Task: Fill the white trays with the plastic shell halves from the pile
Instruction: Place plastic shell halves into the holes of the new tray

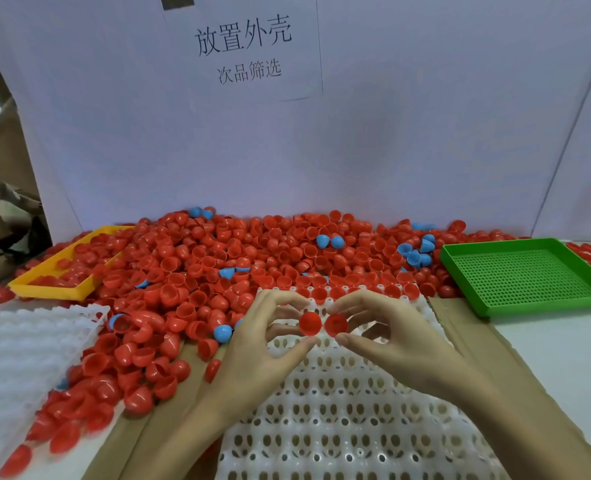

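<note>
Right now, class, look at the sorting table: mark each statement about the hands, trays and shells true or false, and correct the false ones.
1. Each hand, left hand and right hand, pinches one red plastic shell half. True.
2. The green perforated plastic tray is full of shells. False: no shells lie in it.
3. The pile holds a few blue shell halves. True.
4. The yellow plastic tray sits on the right. False: it sits on the left.
5. The white moulded tray under the hands is nearly full. False: only its far row holds shells.
</note>
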### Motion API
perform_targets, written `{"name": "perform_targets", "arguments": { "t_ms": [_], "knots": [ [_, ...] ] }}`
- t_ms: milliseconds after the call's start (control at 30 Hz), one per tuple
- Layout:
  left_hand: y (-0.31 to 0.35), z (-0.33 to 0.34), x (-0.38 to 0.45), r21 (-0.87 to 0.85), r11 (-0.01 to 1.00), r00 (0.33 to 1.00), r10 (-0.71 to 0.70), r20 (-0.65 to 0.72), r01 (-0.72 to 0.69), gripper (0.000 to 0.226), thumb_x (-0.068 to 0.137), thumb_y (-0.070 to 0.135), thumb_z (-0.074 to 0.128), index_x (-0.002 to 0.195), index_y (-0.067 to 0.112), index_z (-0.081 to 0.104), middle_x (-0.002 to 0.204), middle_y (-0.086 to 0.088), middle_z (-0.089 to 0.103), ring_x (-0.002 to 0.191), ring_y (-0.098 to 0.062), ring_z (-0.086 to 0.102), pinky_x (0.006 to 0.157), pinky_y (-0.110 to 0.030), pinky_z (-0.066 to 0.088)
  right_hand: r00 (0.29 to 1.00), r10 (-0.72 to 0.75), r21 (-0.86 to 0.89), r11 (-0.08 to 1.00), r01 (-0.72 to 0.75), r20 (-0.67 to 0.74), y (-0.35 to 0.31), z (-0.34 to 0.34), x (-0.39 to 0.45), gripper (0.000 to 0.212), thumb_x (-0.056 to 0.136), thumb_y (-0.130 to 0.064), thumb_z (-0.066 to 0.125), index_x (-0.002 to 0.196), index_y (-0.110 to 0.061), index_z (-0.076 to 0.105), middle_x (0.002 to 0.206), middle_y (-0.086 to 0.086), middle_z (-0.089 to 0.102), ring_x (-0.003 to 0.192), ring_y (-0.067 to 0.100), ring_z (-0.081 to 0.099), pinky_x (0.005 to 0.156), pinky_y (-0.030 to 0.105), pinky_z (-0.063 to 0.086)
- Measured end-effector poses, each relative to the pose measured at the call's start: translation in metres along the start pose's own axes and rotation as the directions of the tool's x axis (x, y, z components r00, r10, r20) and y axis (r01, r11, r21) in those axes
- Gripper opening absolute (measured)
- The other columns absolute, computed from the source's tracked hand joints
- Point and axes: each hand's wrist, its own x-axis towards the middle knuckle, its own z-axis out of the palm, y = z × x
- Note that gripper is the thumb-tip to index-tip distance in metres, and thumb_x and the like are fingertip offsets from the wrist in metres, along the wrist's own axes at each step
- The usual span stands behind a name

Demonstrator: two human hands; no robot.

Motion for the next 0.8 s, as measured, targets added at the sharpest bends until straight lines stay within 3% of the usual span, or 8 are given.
{"name": "perform_targets", "arguments": {
  "t_ms": [233, 433, 533, 633, 733, 800],
  "knots": [
    [0.004, -0.004, -0.002, 0.02, 1.0, 1.0, -0.01, 0.008, 0.009, 0.031, 0.094, 0.018, 0.079, 0.119, 0.03, 0.065, 0.12, 0.005, 0.069, 0.119, -0.021, 0.067, 0.097, -0.03, 0.057, 0.999, -0.041, -0.013, 0.999, 0.04, -0.034, 0.002, 0.004, 0.0, 0.03, 0.093, -0.023, 0.079, 0.116, -0.04, 0.07, 0.119, -0.021, 0.07, 0.107, 0.008, 0.069, 0.086, 0.033, 0.061],
    [0.003, -0.004, -0.002, 0.139, 0.99, 0.997, 0.016, -0.07, -0.006, 0.01, 0.096, 0.021, 0.074, 0.103, 0.027, 0.077, 0.111, 0.016, 0.073, 0.11, -0.011, 0.071, 0.087, -0.019, 0.057, 0.992, -0.061, 0.036, 0.997, 0.065, -0.107, -0.002, 0.013, 0.0, 0.029, 0.086, -0.032, 0.085, 0.11, -0.036, 0.069, 0.107, -0.015, 0.073, 0.097, 0.012, 0.072, 0.079, 0.031, 0.061],
    [0.002, -0.006, -0.002, 0.049, 0.996, 0.996, -0.073, -0.041, 0.075, 0.015, 0.093, 0.031, 0.076, 0.106, 0.025, 0.081, 0.112, 0.017, 0.075, 0.106, -0.01, 0.073, 0.085, -0.022, 0.059, 0.993, -0.083, 0.013, 0.996, 0.085, -0.087, -0.003, 0.026, -0.001, 0.032, 0.085, -0.025, 0.087, 0.108, -0.034, 0.067, 0.102, -0.012, 0.071, 0.097, 0.015, 0.07, 0.078, 0.03, 0.06],
    [-0.001, -0.008, -0.001, -0.008, 0.993, 0.993, -0.116, 0.008, 0.116, 0.016, 0.091, 0.019, 0.081, 0.106, 0.024, 0.082, 0.117, 0.013, 0.076, 0.109, -0.011, 0.074, 0.087, -0.026, 0.061, 0.992, -0.116, -0.05, 0.992, 0.114, -0.04, -0.002, 0.034, -0.002, 0.038, 0.088, -0.018, 0.084, 0.117, -0.036, 0.066, 0.11, -0.017, 0.066, 0.106, 0.011, 0.066, 0.081, 0.027, 0.059],
    [-0.008, -0.015, 0.004, -0.001, 0.991, 0.987, -0.133, -0.092, 0.134, 0.017, 0.089, 0.013, 0.082, 0.1, 0.026, 0.083, 0.115, 0.015, 0.076, 0.103, -0.008, 0.075, 0.082, -0.025, 0.062, 0.994, -0.105, -0.069, 0.992, 0.103, -0.033, -0.001, 0.033, -0.003, 0.039, 0.095, -0.021, 0.076, 0.127, -0.038, 0.062, 0.117, -0.02, 0.065, 0.113, 0.004, 0.064, 0.088, 0.024, 0.058],
    [-0.018, -0.026, 0.01, 0.172, 0.978, 0.977, -0.082, -0.197, 0.117, 0.019, 0.089, 0.01, 0.08, 0.1, 0.026, 0.082, 0.113, 0.017, 0.074, 0.102, -0.002, 0.072, 0.082, -0.017, 0.059, 0.995, -0.086, -0.087, 0.993, 0.081, -0.058, 0.0, 0.03, -0.003, 0.033, 0.1, -0.023, 0.069, 0.128, -0.039, 0.061, 0.117, -0.021, 0.065, 0.114, 0.0, 0.064, 0.09, 0.023, 0.057]
  ]
}}
